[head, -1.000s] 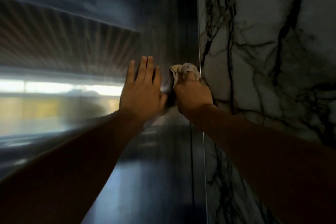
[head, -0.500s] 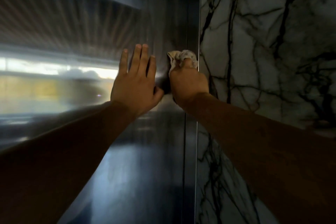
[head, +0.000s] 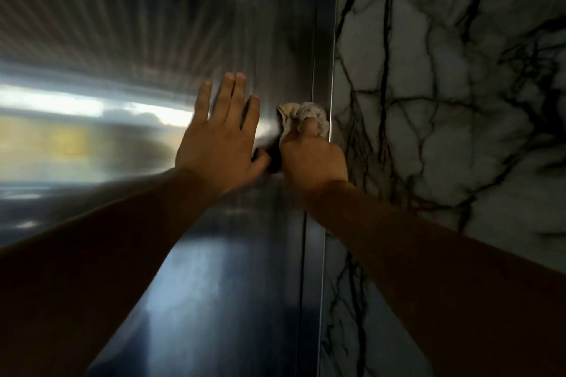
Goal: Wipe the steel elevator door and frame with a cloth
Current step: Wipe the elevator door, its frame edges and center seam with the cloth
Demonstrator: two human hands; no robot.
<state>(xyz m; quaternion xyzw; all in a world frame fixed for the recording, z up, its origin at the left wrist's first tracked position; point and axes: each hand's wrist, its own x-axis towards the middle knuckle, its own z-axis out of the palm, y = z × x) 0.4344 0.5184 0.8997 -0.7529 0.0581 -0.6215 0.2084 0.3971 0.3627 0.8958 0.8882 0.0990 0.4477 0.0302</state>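
Note:
The brushed steel elevator door [head: 196, 285] fills the left and middle of the head view, and it mirrors a bright window band. Its narrow steel frame strip [head: 323, 40] runs vertically along the right edge. My left hand [head: 220, 144] lies flat on the door with fingers spread upward. Just to its right, my right hand [head: 312, 159] grips a crumpled pale cloth [head: 301, 115] and presses it against the door beside the frame. Most of the cloth is hidden in my fist.
A white marble wall with dark veins [head: 444, 101] adjoins the frame on the right. Both my forearms stretch from the bottom corners up to the door.
Both hands have stayed side by side on the steel. The cloth hand has slid a short way up along the frame edge, and the view has shifted slightly.

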